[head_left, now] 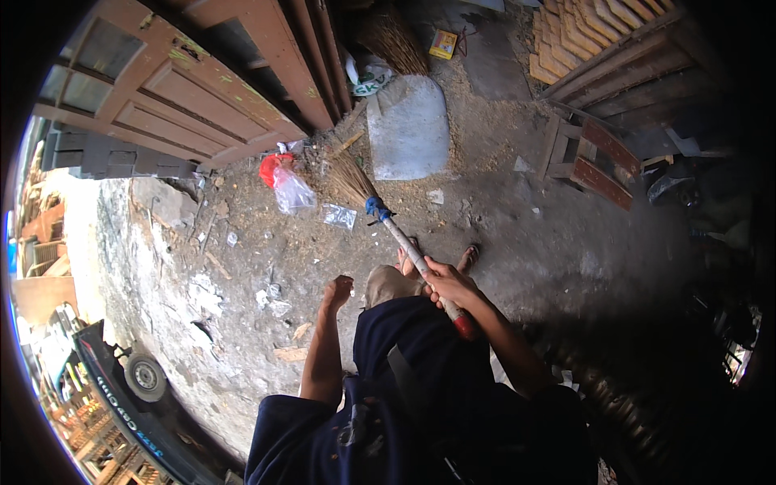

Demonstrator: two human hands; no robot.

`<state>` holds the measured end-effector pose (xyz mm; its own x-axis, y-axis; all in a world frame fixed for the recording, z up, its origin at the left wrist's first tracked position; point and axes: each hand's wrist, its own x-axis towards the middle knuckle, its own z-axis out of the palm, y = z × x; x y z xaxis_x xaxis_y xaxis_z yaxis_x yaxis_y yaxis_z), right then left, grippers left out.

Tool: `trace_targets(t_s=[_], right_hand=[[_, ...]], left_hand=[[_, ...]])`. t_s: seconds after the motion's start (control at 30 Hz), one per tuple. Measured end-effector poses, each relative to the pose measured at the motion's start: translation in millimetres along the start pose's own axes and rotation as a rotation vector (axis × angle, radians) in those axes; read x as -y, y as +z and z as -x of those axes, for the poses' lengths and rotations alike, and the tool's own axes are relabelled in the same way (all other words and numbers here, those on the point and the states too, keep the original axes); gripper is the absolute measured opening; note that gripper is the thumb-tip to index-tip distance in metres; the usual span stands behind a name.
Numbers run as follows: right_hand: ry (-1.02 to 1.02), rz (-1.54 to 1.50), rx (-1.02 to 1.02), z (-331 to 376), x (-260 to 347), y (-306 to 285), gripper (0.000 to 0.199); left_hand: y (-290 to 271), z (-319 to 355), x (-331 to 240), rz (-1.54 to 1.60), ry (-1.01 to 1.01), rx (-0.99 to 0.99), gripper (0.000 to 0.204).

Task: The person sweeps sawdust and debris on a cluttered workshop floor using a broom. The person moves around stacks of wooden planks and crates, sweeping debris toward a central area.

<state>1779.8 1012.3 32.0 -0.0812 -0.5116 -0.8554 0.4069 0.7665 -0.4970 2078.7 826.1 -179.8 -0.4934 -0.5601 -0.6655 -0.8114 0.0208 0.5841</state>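
Note:
My right hand (449,284) is wrapped round the pale handle of a stick broom (402,240), just above its red end. The broom slants away to the upper left, and blue binding ties its thin brown bristles at the neck. Its bristles are over the littered floor, beside a flattened white sack (408,133). My left hand (339,291) hangs to the left of my body, apart from the broom, its fingers curled into a loose fist with nothing visible in it. Left of the bristles lies a clear and red plastic bag (291,187), near a silvery wrapper (339,216).
Brown panelled doors (194,97) lean at the far left. Another bundle of thin sticks (394,40) and a yellow box (443,44) lie at the back. Stacked wooden pieces (586,36) and a small wooden frame (602,162) stand at right. A dark vehicle's wheel (146,377) shows at lower left.

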Motion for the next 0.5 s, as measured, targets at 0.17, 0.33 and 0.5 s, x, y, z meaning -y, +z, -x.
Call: trace_targets(t_s=[0.17, 0.33, 0.5], right_hand=[[-0.253, 0.858, -0.192, 20, -29, -43, 0.061], [-0.089, 1.177, -0.091, 73, -23, -72, 0.056], [-0.138, 1.500, 0.034, 48, -5, -82, 0.054]], left_hand=[[20, 18, 19, 0.034, -0.154, 0.056, 0.024], [34, 17, 28, 0.070, 0.034, 0.024, 0.022], [52, 10, 38, 0.119, -0.002, -0.045, 0.024]])
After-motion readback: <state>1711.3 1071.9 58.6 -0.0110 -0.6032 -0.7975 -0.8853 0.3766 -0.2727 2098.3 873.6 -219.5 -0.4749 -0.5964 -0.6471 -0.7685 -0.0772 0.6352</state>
